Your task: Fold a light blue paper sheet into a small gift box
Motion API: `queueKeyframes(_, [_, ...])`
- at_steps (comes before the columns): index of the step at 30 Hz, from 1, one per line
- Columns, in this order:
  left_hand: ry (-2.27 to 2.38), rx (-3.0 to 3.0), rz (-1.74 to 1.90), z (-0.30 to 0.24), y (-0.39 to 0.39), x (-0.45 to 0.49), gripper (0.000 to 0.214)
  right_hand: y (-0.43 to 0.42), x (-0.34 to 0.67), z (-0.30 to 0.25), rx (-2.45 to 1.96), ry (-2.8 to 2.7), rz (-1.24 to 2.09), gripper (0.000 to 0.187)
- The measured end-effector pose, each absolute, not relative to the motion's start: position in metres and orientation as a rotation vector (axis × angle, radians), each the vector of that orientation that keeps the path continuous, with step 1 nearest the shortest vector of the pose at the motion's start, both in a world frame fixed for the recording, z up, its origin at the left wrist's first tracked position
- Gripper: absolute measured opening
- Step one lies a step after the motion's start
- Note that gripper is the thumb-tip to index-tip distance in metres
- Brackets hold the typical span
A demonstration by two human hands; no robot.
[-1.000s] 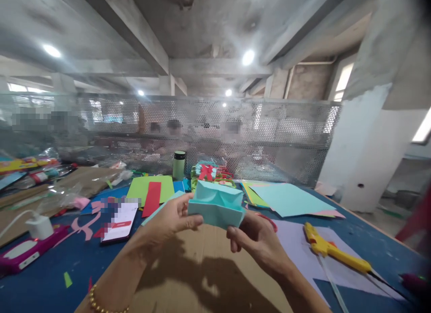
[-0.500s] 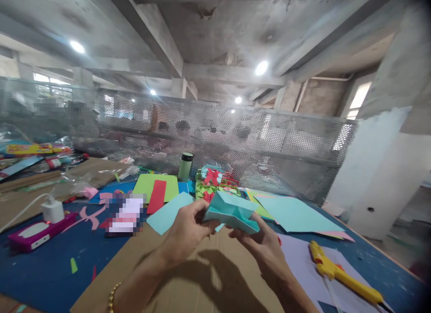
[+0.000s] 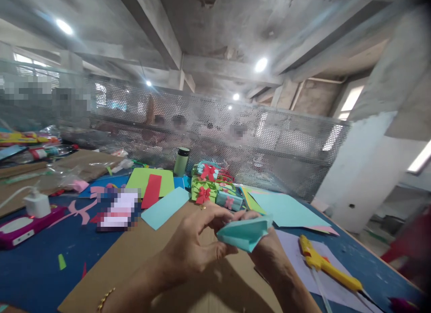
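A folded light-blue paper piece (image 3: 245, 233), shaped like a small open pocket, is held up between both hands over a cardboard sheet (image 3: 134, 259). My left hand (image 3: 198, 241) pinches its left end between thumb and fingers. My right hand (image 3: 266, 248) grips the right side, its fingers partly hidden behind the paper. Just beyond the hands stand small paper gift boxes (image 3: 204, 182) in green and blue with red and pink bows. Left of them lies a light-blue paper strip (image 3: 165, 208).
A yellow glue gun (image 3: 328, 263) rests on lilac paper (image 3: 286, 245) at the right, beside light-blue sheets (image 3: 289, 207). At left are a purple power strip (image 3: 20, 227) with a white charger (image 3: 37, 204). A green bottle (image 3: 182, 161) stands before the perforated metal partition (image 3: 134, 111).
The paper piece has been turned and tilted, with its open end now facing differently. Both hands have shifted slightly right and lower, and the camera view has moved a little.
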State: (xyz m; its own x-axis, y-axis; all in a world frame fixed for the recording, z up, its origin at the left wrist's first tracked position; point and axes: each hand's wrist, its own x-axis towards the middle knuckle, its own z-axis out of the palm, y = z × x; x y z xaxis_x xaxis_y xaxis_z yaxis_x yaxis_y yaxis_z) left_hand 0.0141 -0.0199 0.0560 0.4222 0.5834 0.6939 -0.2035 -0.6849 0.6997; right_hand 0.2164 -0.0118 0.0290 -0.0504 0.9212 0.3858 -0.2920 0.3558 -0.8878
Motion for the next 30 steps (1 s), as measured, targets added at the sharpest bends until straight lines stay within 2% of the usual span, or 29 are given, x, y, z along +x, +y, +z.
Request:
queueKeyframes(5, [0.288,2.001,1.360,0.055,-0.024,0.014,0.033,-0.017,0.214,0.039,-0.617,-1.244,1.169,0.018])
queueKeyframes(12, [0.252,2.032,1.313,0.050,-0.026,0.012,0.049,-0.021,0.215,0.044,-0.633,-1.304,1.083,0.022])
queueKeyframes(16, [0.326,1.973,1.197,0.053,-0.025,0.008,0.042,-0.021,0.217,0.041,-0.713,-1.373,1.039,0.020])
queueKeyframes(22, [0.547,2.218,1.210,0.059,-0.017,0.003,0.017,-0.019,0.219,0.039,-0.858,-1.552,0.935,0.019])
queueKeyframes(27, [0.614,2.389,1.175,0.053,-0.011,0.000,0.025,-0.020,0.219,0.041,-0.916,-1.631,1.015,0.021])
queueKeyframes(30, [0.666,2.379,1.074,0.052,-0.009,-0.003,0.020,-0.020,0.220,0.039,-0.941,-1.647,1.072,0.023])
